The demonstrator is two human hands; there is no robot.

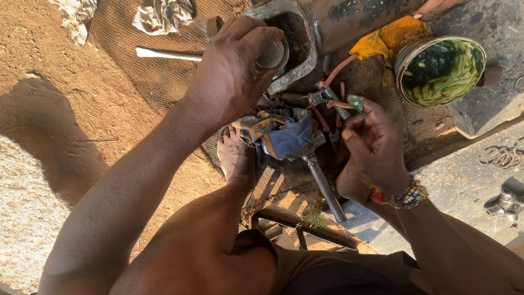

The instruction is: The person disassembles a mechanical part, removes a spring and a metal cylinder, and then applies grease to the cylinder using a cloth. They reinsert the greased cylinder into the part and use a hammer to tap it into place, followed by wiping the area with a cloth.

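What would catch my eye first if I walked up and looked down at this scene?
Probably the round tin of green grease at upper right, bright against the sacking and dirt. Next, the left hand at top centre, pressing a round metal piece against a greasy metal housing. Below the tin, the right hand, beaded bracelets at the wrist, carries a green dab on a fingertip, above pliers and a blue rag.
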